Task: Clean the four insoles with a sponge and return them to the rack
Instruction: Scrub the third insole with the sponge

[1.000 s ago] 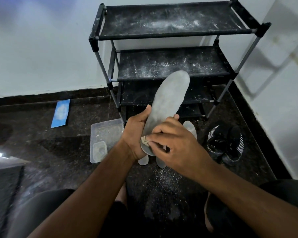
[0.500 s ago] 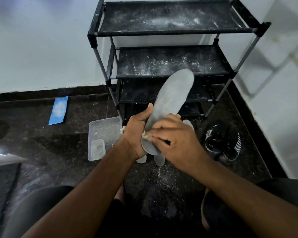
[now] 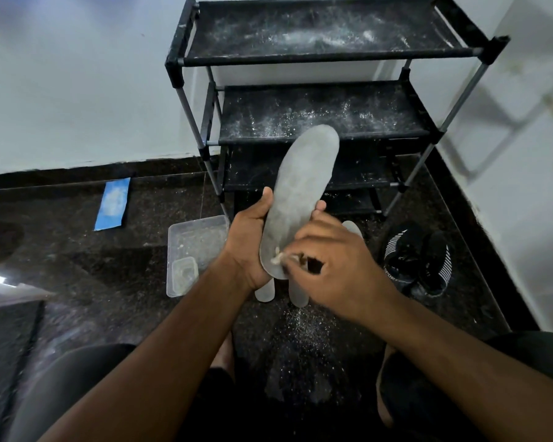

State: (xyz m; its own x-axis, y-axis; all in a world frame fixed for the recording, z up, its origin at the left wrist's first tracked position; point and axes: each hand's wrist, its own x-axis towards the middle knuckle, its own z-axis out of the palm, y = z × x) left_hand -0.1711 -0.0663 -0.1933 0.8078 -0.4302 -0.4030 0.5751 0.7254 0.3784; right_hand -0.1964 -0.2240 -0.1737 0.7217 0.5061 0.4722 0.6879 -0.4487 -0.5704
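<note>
Just in front of the black shoe rack (image 3: 326, 52), the left hand (image 3: 248, 250) grips a grey insole (image 3: 300, 193) by its heel end, thumb along the left edge and fingertips curling round the right edge, so the toe end tilts up over the rack's lower shelves. The right hand (image 3: 336, 269) has its fingers curled round a small pale sponge (image 3: 276, 257), pressing it onto the insole's heel. Below the hands, 2 more pale insoles (image 3: 297, 296) lie on the dark floor before the rack, partly hidden. White powder dusts the rack's shelves. Left of the rack's foot sits a clear plastic tub (image 3: 193, 247); farther left lies a blue packet (image 3: 113, 204). Right of the rack sit black sport shoes (image 3: 417, 260).
</note>
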